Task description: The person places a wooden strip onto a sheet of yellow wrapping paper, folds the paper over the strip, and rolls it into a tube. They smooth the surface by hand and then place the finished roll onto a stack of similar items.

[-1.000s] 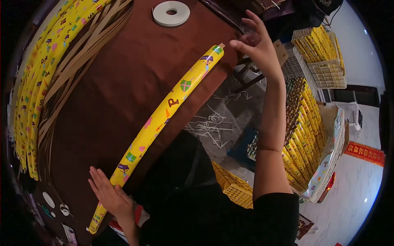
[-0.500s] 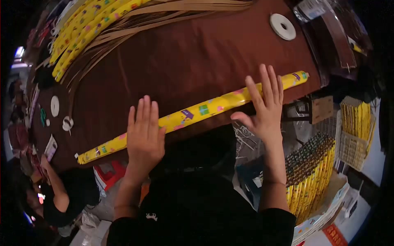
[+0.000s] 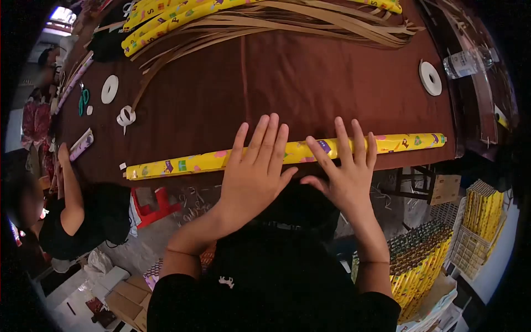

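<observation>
Bright yellow print on a reddish-brown tabletop [image 3: 310, 83].
In my view the tube [image 3: 191, 164] is yellow, scattered with pink, green and purple motifs and dark lettering; the bundle [image 3: 188, 19] is yellow with similar multicoloured motifs. I see tan-brown strips [image 3: 332, 21], a white roll [image 3: 430, 78], teal-handled scissors [image 3: 83, 102], a red stool [image 3: 160, 207], and a black shirt [image 3: 276, 265] bearing one small white animal-shaped motif.

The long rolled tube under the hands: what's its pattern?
Yellow rolled tube, printed with small multicoloured pictures and letters; clearest in the head view.
</observation>
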### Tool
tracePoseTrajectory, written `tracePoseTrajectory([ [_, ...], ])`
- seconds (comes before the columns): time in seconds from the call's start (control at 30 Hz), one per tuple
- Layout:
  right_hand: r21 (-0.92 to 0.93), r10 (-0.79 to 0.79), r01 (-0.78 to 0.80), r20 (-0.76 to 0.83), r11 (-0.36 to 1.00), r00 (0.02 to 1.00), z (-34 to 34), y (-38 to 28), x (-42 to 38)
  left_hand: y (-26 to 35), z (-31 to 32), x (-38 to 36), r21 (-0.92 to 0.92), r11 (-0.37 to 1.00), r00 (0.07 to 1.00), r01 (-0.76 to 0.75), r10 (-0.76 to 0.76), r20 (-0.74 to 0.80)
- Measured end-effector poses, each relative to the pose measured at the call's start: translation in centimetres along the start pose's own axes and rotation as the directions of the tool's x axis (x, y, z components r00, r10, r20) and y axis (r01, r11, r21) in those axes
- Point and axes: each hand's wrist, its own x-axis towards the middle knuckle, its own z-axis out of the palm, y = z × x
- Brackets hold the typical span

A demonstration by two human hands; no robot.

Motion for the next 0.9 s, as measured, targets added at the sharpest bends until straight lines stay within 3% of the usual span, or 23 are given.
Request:
tracePoseTrajectory([
  [0.03, -0.009, 0.008, -0.008, 0.018, 1.0, 1.0, -0.2, -0.1, 0.2, 0.3, -0.5, -0.6, 0.086, 0.996, 1.0, 0.007, -0.007, 0.006],
  [0.2, -0.029, -0.007, 0.008, 0.015, 1.0, 1.0, -0.5, -0.3, 0.4, -1.0, -1.4, -4.6, 0.044, 0.965, 0.966, 0.259, -0.26, 0.008],
  [0.37, -0.054, 0.009, -0.01, -0.006, 0.998, 1.0, -0.6, -1.3, 0.6, -3.3, -0.3, -7.0, 0.16, 0.975, 0.987, 0.156, -0.16, 0.013],
  [0.53, 0.171, -0.209, 0.215, -0.052, 0.962, 0.977, 1.0, -4.7, 1.2, -3.5, 0.5, -6.9, 0.142, 0.981, 0.99, 0.134, -0.125, -0.066],
  [0.57, 0.113, -0.176, 0.168, 0.064, 0.979, 0.982, 0.5, -5.3, 1.5, -3.5, 0.6, -6.9, 0.123, 0.982, 0.988, 0.141, -0.132, -0.082],
  [0.9, 0.03, -0.162, 0.16, 0.066, 0.987, 0.985, 1.3, -5.6, 1.1, -3.9, 1.0, -7.2, 0.058, 0.989, 0.982, 0.137, -0.127, -0.143],
])
